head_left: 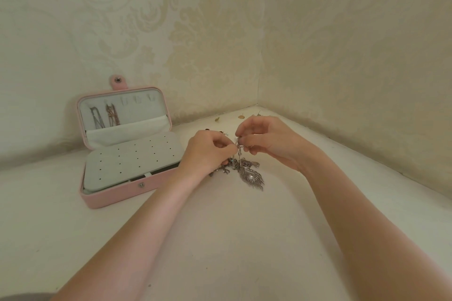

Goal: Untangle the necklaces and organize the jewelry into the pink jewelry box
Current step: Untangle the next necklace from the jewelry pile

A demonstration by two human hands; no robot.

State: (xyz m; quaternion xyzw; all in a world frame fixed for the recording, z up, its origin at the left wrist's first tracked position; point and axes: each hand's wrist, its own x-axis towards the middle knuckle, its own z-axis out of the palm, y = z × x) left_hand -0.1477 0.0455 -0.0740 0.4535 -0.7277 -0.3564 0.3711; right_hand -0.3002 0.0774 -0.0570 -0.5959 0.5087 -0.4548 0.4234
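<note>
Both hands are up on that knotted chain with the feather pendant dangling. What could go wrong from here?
Left hand and right hand both pinch the chain; pulling apart could tighten the knot or snap a link. The feather pendant may snag the tangled pile beneath it. Small loose pieces by the wall could get knocked away.

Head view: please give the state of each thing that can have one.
Jewelry box: open, lid upright.
Two necklaces: hung inside the lid.
Tangled necklaces: partly lifted, still knotted.
Left hand: pinches the chain.
Right hand: pinches the chain.
</note>
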